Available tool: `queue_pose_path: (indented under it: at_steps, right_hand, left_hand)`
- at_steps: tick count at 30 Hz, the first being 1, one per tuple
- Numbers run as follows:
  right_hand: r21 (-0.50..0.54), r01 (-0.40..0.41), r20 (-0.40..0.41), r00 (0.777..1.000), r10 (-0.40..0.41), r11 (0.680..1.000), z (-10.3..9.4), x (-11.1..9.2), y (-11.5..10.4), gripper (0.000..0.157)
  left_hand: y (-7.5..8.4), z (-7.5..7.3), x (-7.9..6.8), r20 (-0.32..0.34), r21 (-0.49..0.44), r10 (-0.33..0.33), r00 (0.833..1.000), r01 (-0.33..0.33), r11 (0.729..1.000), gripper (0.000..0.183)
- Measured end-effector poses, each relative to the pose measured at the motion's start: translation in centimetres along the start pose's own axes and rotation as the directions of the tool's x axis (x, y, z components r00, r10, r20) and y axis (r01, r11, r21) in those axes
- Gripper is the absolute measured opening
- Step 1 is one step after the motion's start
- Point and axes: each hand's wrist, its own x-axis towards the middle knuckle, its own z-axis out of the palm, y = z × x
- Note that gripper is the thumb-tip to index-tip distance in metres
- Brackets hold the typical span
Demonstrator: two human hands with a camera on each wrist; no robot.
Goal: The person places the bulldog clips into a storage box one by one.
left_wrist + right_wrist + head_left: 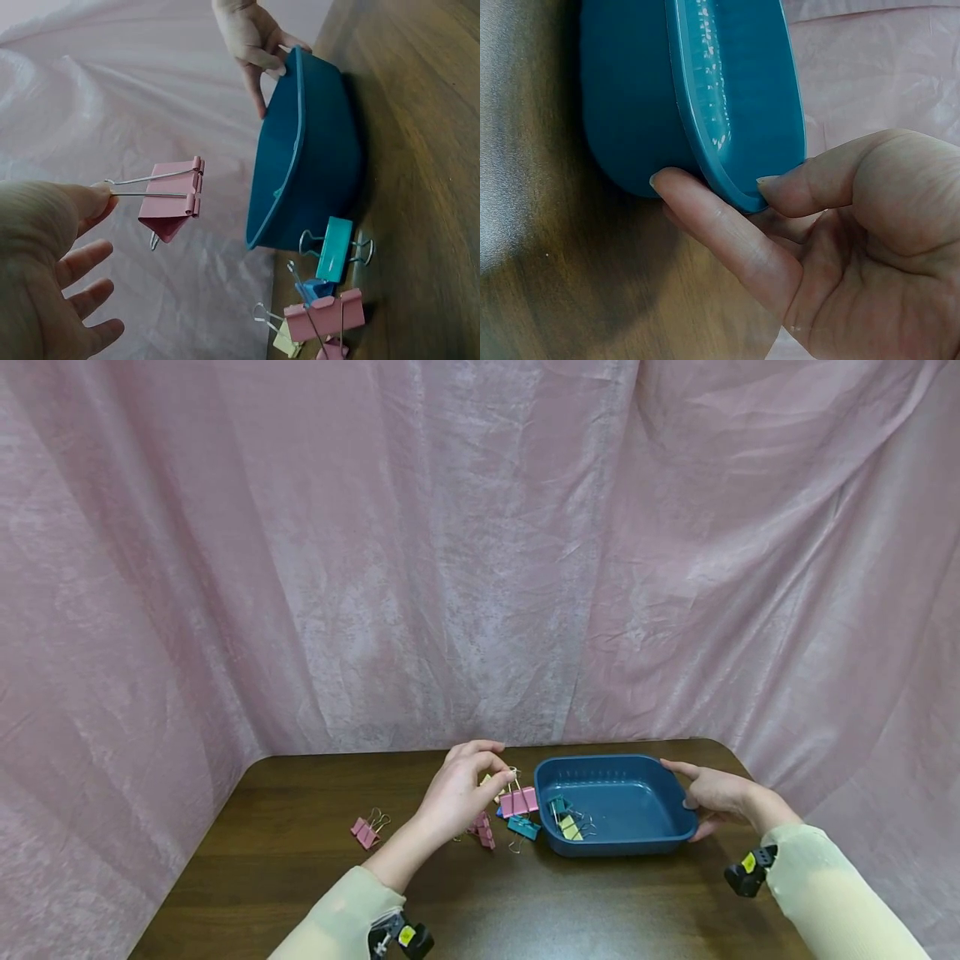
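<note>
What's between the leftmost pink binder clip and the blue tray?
In the head view: a loose pink clip, a teal clip and others, with the left hand above that stretch, pinching the held clip.

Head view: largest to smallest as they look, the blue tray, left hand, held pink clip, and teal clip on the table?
1. Blue tray
2. Left hand
3. Pink clip and teal clip on the table, unranked: the pink looks bigger, but it is raised, perhaps nearer the camera.
</note>
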Motion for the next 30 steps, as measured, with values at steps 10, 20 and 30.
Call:
queue_pose_path:
  at_steps: [10, 20, 30]
  right_hand:
    - [-0.016, -0.002, -0.01, 1.0, 0.002, 1.0, 0.0, 0.0, 0.0, 0.084]
    - [-0.023, 0.006, -0.012, 1.0, -0.006, 1.0, 0.1, -0.1, 0.0, 0.084]
    - [-0.028, 0.005, -0.016, 1.0, -0.006, 1.0, 0.1, -0.1, 0.0, 0.085]
  left_hand:
    - [1.3, 1.5, 1.0, 0.025, -0.012, 0.011, 1.0, -0.011, 1.0, 0.014]
    - [2.0, 2.6, 1.7, 0.024, 0.01, 0.039, 0.999, -0.039, 0.999, 0.013]
    - [2.6, 3.5, 2.2, 0.047, 0.004, 0.041, 0.998, -0.041, 0.999, 0.013]
